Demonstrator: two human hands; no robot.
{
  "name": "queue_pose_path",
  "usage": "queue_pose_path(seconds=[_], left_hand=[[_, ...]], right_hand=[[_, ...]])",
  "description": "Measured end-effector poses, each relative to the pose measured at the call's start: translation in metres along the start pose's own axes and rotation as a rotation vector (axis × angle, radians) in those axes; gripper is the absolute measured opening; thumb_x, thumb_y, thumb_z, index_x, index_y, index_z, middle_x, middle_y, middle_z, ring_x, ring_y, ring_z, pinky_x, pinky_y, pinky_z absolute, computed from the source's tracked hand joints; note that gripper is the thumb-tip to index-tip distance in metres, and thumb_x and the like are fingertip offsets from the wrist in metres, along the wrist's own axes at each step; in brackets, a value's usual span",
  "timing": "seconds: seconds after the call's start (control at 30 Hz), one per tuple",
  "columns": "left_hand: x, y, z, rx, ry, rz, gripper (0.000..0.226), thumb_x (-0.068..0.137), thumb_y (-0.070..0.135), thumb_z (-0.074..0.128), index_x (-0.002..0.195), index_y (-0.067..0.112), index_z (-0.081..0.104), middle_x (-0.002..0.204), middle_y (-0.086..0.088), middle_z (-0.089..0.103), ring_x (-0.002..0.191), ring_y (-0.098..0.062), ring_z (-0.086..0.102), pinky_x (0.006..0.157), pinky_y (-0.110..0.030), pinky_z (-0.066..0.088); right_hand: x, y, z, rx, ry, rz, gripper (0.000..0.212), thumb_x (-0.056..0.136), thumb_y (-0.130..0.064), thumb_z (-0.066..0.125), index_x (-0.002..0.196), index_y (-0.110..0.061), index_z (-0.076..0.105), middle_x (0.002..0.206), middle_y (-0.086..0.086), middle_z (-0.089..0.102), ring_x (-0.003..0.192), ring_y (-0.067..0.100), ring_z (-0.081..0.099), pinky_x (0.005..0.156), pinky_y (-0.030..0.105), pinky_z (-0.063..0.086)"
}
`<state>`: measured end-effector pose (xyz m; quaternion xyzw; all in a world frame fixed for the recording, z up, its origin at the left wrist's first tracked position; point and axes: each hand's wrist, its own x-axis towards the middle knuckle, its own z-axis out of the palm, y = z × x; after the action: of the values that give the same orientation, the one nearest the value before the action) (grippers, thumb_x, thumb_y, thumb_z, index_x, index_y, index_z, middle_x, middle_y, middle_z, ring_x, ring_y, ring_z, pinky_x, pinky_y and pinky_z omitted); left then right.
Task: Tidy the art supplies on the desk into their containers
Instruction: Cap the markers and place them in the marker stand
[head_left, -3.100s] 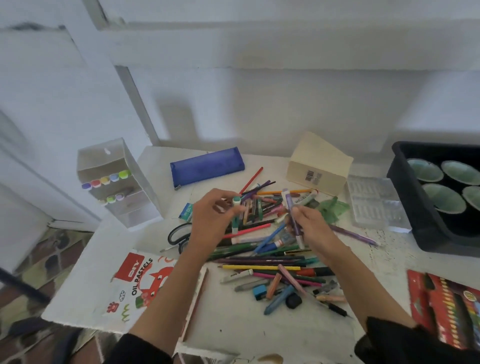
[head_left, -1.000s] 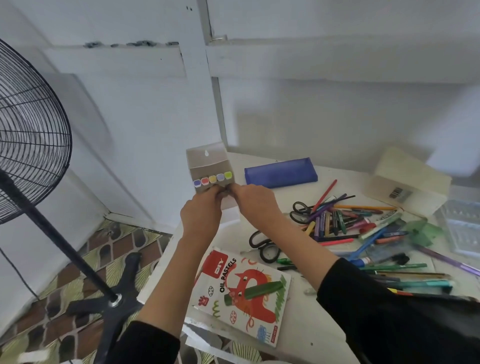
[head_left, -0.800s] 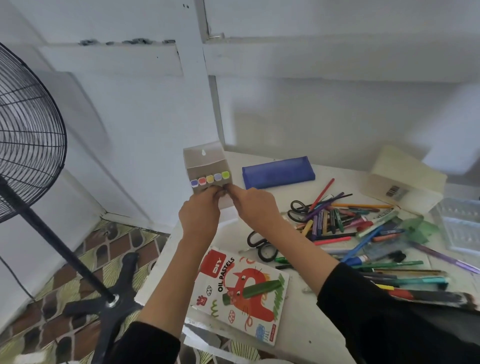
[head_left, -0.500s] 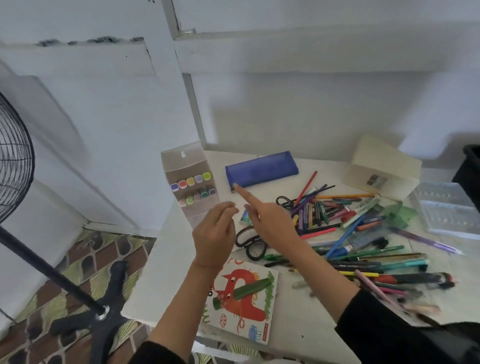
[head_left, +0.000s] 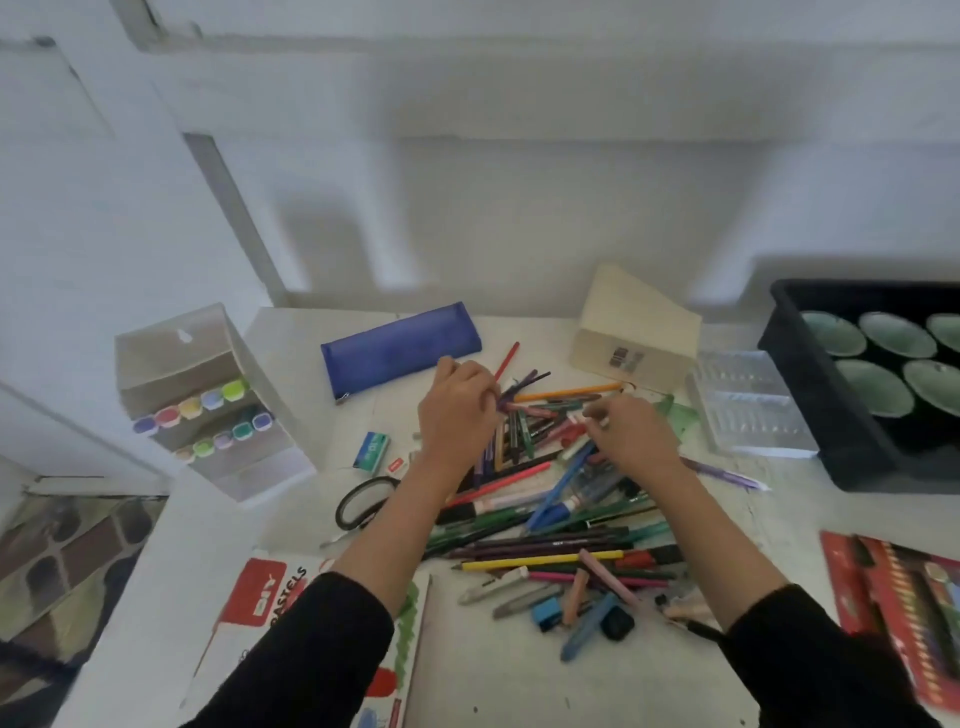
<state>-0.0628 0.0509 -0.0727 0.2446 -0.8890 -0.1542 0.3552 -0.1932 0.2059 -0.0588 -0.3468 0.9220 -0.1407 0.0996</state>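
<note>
Sorting under way, judged to be at an early stage. Both hands work at the far end of the pile of pens and pencils (head_left: 545, 519), which lies loose across the middle of the table (head_left: 519, 680). The left hand (head_left: 457, 415) curls its fingers at the ends of some purple pens (head_left: 522, 383). The right hand (head_left: 631, 439) is curled low over the pile, near the left. Blur hides whether either hand actually grips anything.

Done: the clear marker holder (head_left: 208, 410) at the table's left edge carries two rows of markers; its lowest tier looks unfilled.

Left: nearly the whole pile, the scissors (head_left: 358, 501) and the crayons (head_left: 576, 597) nearest the viewer. The blue pencil case (head_left: 400, 345) lies flat behind the pile, with the cream box (head_left: 634, 332) and clear plastic tray (head_left: 753, 410) further right; their contents cannot be seen.
</note>
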Motion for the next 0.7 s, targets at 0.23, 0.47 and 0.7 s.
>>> queue_pose_path(seconds=[0.23, 0.47, 0.7], left_hand=[[0.047, 0.001, 0.046, 0.391, -0.481, -0.188, 0.025, 0.092, 0.023, 0.053, 0.108, 0.019, 0.071, 0.129, -0.004, 0.046, 0.122, -0.030, 0.032, 0.091, -0.042, 0.032], [0.045, 0.008, 0.062, 0.486, -0.574, -0.274, 0.033, 0.092, 0.037, 0.055, 0.112, 0.013, 0.066, 0.129, -0.007, 0.047, 0.126, -0.030, 0.030, 0.096, -0.045, 0.033], [0.043, 0.007, 0.054, 0.347, -0.644, -0.377, 0.029, 0.087, 0.039, 0.064, 0.104, 0.016, 0.068, 0.128, -0.007, 0.048, 0.126, -0.031, 0.031, 0.099, -0.052, 0.030]], right_hand=[[0.019, 0.001, 0.009, -0.082, -0.079, -0.135, 0.025, 0.087, -0.030, 0.056, 0.110, -0.023, 0.065, 0.110, 0.000, 0.059, 0.106, 0.021, 0.054, 0.076, 0.036, 0.050], [0.025, -0.009, 0.017, -0.143, -0.130, -0.144, 0.031, 0.085, -0.030, 0.062, 0.113, -0.018, 0.058, 0.111, 0.002, 0.057, 0.109, 0.023, 0.049, 0.079, 0.039, 0.048], [0.021, -0.002, 0.009, 0.043, -0.154, -0.089, 0.027, 0.080, -0.019, 0.072, 0.106, -0.018, 0.068, 0.109, 0.002, 0.056, 0.104, 0.021, 0.054, 0.081, 0.038, 0.050]])
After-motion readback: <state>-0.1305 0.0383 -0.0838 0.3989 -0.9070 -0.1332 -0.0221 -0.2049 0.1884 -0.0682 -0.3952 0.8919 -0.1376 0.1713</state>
